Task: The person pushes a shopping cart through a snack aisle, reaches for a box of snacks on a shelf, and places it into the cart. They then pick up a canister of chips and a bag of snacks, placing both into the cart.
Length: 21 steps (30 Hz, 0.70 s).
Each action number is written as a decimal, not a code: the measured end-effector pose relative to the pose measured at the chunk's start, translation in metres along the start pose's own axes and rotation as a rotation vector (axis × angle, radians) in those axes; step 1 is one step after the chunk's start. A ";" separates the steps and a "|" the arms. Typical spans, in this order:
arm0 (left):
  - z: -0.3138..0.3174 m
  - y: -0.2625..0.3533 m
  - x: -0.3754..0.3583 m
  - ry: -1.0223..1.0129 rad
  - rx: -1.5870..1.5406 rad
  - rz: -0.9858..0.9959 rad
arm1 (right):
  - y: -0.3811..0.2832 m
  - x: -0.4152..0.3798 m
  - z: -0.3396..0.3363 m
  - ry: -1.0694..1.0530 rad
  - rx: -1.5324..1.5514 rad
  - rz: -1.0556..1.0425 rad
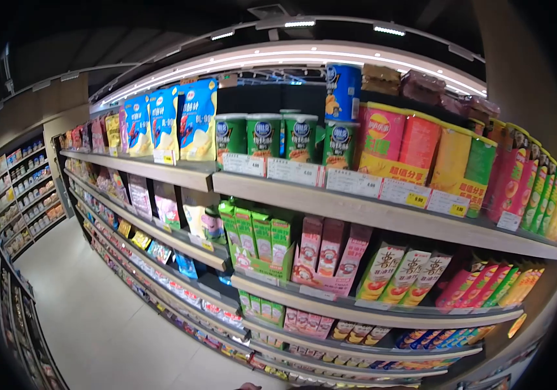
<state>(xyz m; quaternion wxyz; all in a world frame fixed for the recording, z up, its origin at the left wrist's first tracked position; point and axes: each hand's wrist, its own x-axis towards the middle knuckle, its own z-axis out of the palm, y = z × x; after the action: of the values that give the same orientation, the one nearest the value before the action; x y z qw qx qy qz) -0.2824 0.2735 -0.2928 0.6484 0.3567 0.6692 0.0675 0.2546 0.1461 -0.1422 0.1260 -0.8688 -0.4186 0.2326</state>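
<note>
Only a sliver of a hand, seemingly my right hand [250, 387], shows at the bottom edge, with something dark beside it. Its fingers cannot be made out, nor whether it holds anything. My left hand is out of view. Beyond, the snack shelf [369, 201] carries green cans [263, 135] and a blue can [342, 92] stacked on top. Blue and yellow pouches [197, 120] stand to their left. Pink, yellow and green multi-packs [382, 140] are to the right. One level down are green cartons [243, 234], pink boxes [330, 247] and white-and-green boxes [405, 276].
An aisle with a pale tiled floor [116, 312] runs along the left. Dark shelving [5, 286] lines its other side, and stocked shelves [35, 185] stand at the far end. Price tags [353, 182] hang along the shelf edges. Tall slim canisters [516, 175] fill the right end.
</note>
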 end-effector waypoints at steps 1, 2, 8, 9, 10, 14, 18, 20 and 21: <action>0.002 -0.014 -0.002 -0.007 -0.028 -0.007 | 0.005 0.001 0.006 -0.014 0.000 -0.008; 0.003 -0.025 -0.004 -0.008 -0.061 -0.013 | 0.011 0.002 0.011 -0.029 0.002 -0.012; -0.005 -0.065 -0.039 0.079 0.129 -0.027 | 0.050 0.006 0.061 -0.152 0.040 -0.038; -0.006 -0.066 -0.050 0.068 0.132 -0.047 | 0.060 0.005 0.070 -0.174 0.043 -0.037; -0.007 -0.064 -0.057 0.101 0.136 -0.079 | 0.072 0.005 0.082 -0.194 0.049 -0.039; -0.017 -0.047 -0.074 0.152 0.143 -0.141 | 0.133 0.000 0.138 -0.257 0.064 -0.049; -0.023 -0.037 -0.064 0.109 0.288 -0.088 | 0.196 -0.023 0.190 -0.293 0.059 -0.111; -0.019 -0.030 -0.061 0.101 0.224 -0.041 | 0.210 -0.047 0.201 -0.249 0.046 -0.280; -0.017 -0.036 -0.043 0.098 0.233 -0.044 | 0.230 -0.063 0.222 -0.006 0.030 -0.666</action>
<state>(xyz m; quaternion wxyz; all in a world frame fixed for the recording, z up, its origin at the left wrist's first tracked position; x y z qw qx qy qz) -0.3163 0.2294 -0.2752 0.5705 0.4111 0.7110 -0.0075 0.2610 -0.0398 -0.4093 0.2066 -0.6815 -0.6766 0.1876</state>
